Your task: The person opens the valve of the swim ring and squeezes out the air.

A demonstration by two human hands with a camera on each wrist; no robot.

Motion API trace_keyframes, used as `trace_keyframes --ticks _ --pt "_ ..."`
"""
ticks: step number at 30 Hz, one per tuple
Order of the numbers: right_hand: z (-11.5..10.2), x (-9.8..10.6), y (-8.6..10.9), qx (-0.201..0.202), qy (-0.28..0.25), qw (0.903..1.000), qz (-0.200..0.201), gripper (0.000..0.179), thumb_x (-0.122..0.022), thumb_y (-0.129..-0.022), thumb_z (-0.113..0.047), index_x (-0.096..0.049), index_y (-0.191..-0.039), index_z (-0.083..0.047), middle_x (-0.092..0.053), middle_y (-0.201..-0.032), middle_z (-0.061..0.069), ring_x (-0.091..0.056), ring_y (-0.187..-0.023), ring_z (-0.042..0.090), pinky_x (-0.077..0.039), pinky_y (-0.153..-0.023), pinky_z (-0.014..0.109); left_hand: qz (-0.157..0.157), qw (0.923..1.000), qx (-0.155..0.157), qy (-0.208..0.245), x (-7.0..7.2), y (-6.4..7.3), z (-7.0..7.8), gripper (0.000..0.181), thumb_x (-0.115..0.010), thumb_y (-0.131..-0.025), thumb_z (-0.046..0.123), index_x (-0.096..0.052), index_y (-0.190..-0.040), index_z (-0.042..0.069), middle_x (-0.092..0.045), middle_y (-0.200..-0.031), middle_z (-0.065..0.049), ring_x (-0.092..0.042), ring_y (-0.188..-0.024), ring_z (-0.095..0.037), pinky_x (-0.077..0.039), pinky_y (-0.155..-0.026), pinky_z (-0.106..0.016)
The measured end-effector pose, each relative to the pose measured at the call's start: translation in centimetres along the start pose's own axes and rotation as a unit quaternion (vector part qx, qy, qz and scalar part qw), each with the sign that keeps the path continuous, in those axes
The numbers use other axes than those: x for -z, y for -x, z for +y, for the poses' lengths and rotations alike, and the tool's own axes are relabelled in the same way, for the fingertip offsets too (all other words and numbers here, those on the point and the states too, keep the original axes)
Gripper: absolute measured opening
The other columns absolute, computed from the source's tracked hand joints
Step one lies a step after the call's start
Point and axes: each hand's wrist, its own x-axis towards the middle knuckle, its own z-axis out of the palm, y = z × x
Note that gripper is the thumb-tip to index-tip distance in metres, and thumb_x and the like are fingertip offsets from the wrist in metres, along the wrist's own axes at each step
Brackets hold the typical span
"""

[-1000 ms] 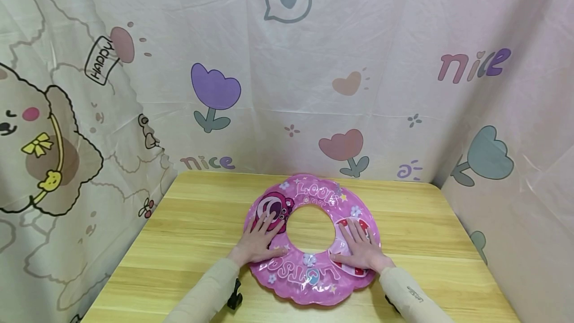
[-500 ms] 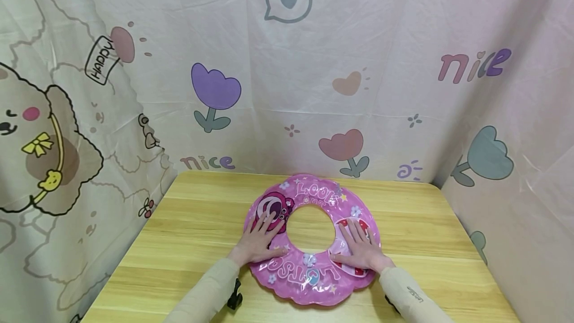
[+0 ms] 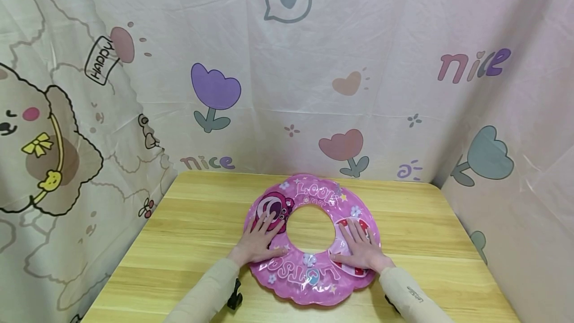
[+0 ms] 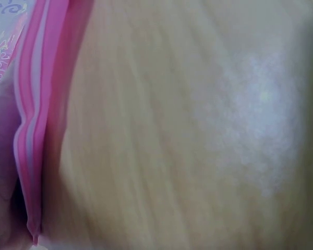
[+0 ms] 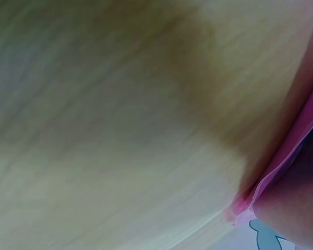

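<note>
A pink inflatable swim ring [image 3: 309, 288] with a scalloped edge, white lettering and a printed bear lies flat on the wooden table. My left hand [image 3: 260, 243] rests on its left side, fingers spread over the bear print. On the right side, over a red and white printed patch, lies my right hand [image 3: 360, 250] with its fingers spread. Through the ring's round hole the tabletop shows. The left wrist view has the ring's layered pink edge [image 4: 34, 114] beside the hand; the right wrist view shows its pink rim [image 5: 287, 151] close over the table.
The light wooden table [image 3: 188, 223] has rounded far corners. Behind it and along both sides hangs a pale curtain [image 3: 287, 64] printed with tulips, hearts and words. A black strap buckle [image 3: 234, 295] sits under the left sleeve [image 3: 206, 290].
</note>
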Motion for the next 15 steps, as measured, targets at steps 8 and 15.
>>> trace_keyframes --ticks 8,15 --pt "-0.13 0.2 -0.05 -0.005 0.005 1.0 -0.004 0.109 -0.054 -0.084 -0.079 -0.017 -0.162 -0.012 -0.006 -0.17 0.021 -0.004 -0.157 0.043 0.0 -0.125 0.067 -0.001 1.0 0.002 -0.001 -0.06 -0.02 -0.04 0.091 -0.044 -0.089 0.079 -0.029 -0.16 0.024 -0.016 -0.17 -0.013 -0.012 -0.158 -0.04 -0.011 -0.125 -0.066" --pt "0.3 -0.34 -0.21 -0.003 -0.001 1.0 0.001 0.111 -0.051 -0.083 -0.082 -0.014 -0.163 -0.015 -0.002 -0.171 0.019 0.0 -0.158 0.04 0.004 -0.125 0.065 -0.004 1.0 0.004 0.0 -0.07 -0.07 -0.06 0.091 -0.044 -0.089 0.08 -0.029 -0.16 0.024 -0.016 -0.171 -0.013 -0.012 -0.158 -0.04 -0.011 -0.125 -0.066"
